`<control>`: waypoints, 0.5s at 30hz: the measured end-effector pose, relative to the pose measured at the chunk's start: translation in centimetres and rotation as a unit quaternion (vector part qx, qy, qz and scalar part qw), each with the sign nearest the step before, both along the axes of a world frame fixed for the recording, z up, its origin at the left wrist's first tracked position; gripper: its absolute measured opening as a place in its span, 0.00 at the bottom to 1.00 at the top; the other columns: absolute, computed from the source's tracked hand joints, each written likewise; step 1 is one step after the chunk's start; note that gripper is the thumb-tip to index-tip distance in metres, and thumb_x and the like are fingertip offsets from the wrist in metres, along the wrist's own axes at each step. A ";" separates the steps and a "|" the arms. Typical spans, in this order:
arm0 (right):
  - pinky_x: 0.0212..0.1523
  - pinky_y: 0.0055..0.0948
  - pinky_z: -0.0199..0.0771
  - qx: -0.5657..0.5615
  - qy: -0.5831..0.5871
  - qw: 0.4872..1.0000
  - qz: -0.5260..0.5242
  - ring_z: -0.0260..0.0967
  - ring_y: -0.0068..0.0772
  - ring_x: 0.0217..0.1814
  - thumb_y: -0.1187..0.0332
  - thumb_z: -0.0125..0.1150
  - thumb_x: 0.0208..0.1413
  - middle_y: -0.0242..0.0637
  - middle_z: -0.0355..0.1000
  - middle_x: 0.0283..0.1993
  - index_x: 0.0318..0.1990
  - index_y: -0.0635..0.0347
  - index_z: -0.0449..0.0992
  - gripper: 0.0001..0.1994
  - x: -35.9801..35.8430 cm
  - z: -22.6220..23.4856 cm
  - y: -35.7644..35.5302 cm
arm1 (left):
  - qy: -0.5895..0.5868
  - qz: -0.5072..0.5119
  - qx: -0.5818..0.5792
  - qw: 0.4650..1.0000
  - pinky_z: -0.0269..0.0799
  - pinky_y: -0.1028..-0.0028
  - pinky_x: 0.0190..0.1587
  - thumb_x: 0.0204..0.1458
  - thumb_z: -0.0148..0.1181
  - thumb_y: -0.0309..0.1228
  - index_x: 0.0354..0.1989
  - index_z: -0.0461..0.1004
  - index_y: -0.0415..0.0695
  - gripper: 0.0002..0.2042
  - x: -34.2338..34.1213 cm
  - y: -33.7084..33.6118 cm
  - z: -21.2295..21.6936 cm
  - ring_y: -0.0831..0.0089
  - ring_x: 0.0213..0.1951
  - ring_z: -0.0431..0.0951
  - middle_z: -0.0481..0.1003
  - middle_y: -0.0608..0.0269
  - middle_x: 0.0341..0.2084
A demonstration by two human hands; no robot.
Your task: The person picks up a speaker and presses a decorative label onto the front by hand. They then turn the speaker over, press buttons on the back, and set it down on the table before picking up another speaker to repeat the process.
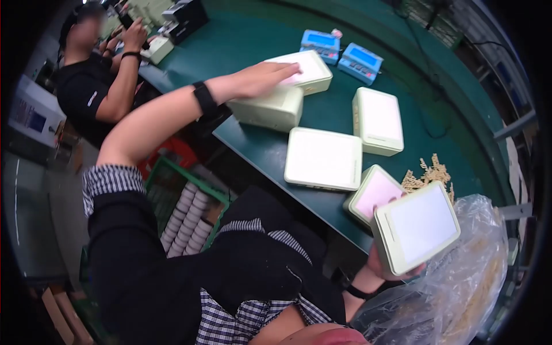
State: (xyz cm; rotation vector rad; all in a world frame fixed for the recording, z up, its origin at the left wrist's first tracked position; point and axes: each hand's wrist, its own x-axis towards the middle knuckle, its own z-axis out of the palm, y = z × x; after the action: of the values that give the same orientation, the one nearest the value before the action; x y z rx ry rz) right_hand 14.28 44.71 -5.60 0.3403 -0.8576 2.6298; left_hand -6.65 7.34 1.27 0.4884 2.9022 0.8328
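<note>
My left hand (261, 77) reaches far across the green table (259, 40) and lies flat, fingers together, on a pale green rectangular tin (310, 70) that rests partly on another tin (273, 108). My right hand (384, 269) holds a tilted pale tin (415, 227) from below at the table's near edge, its white lid facing up. Beside that tin, another one (372, 192) leans at the table edge. Two more tins lie flat on the table, one in the middle (324, 158) and one farther right (377, 119).
Two small blue scales (340, 53) stand at the far side. A pile of tan shreds (428, 172) lies on the table, with more in a clear plastic bag (460, 293) at lower right. A green crate of stacked round lids (187, 221) sits below. Another person (95, 75) works at far left.
</note>
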 end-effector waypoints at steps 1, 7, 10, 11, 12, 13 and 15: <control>0.67 0.72 0.47 -0.005 -0.018 1.000 -0.024 0.43 0.69 0.74 0.37 0.54 0.52 0.62 0.39 0.75 0.75 0.54 0.38 0.51 0.3 0.3 0.5 | -0.069 -0.031 0.079 0.994 0.60 0.64 0.64 0.63 0.37 0.56 0.61 0.69 0.44 0.31 0.1 -0.4 0.7 0.57 0.61 0.67 0.68 0.50 0.61; 0.69 0.72 0.41 0.114 0.026 0.992 0.051 0.46 0.65 0.74 0.40 0.50 0.56 0.56 0.44 0.75 0.74 0.51 0.44 0.44 2.1 8.0 9.2 | -0.171 -0.113 -0.050 0.977 0.69 0.68 0.54 0.59 0.54 0.50 0.56 0.73 0.38 0.28 1.5 -2.4 4.1 0.61 0.50 0.76 0.76 0.48 0.49; 0.70 0.64 0.47 0.090 -0.195 0.901 -0.377 0.50 0.55 0.74 0.41 0.50 0.57 0.45 0.50 0.74 0.73 0.51 0.50 0.41 -0.3 11.4 10.7 | -0.221 -0.073 0.034 0.972 0.72 0.69 0.46 0.56 0.59 0.48 0.49 0.76 0.35 0.25 1.3 -2.2 3.6 0.69 0.40 0.77 0.79 0.54 0.39; 0.70 0.63 0.48 0.068 -0.218 0.898 -0.376 0.53 0.52 0.72 0.43 0.49 0.58 0.42 0.54 0.72 0.71 0.52 0.54 0.37 -1.6 12.3 12.0 | -0.230 -0.052 0.048 0.971 0.72 0.70 0.45 0.56 0.61 0.47 0.47 0.76 0.35 0.24 1.6 -2.6 3.4 0.71 0.38 0.77 0.80 0.55 0.36; 0.70 0.62 0.49 0.043 -0.237 0.897 -0.371 0.56 0.50 0.71 0.46 0.48 0.60 0.39 0.59 0.70 0.69 0.52 0.59 0.33 -3.7 13.3 13.3 | -0.197 -0.056 0.048 0.978 0.71 0.69 0.45 0.54 0.62 0.47 0.47 0.75 0.35 0.24 2.1 -3.0 3.0 0.68 0.39 0.77 0.79 0.54 0.36; 0.70 0.56 0.53 0.033 -0.268 0.901 -0.341 0.59 0.49 0.69 0.47 0.47 0.61 0.40 0.63 0.68 0.67 0.54 0.61 0.31 -6.0 14.8 13.9 | -0.161 -0.062 0.049 0.984 0.71 0.69 0.46 0.53 0.63 0.46 0.46 0.75 0.35 0.24 2.2 -3.4 2.5 0.65 0.40 0.76 0.78 0.53 0.36; 0.66 0.50 0.61 0.136 -0.158 0.978 -0.010 0.64 0.46 0.65 0.52 0.48 0.62 0.43 0.67 0.63 0.65 0.57 0.63 0.28 -9.5 14.2 21.3 | -0.069 -0.090 0.013 0.993 0.71 0.65 0.47 0.46 0.68 0.44 0.48 0.73 0.35 0.27 2.4 -3.7 1.8 0.58 0.42 0.77 0.78 0.49 0.38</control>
State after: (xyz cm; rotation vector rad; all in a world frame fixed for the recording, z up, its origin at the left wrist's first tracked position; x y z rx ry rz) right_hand 4.77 66.03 8.63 -0.0234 -1.3211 2.5889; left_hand -4.26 3.60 3.03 0.6559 2.6776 0.8433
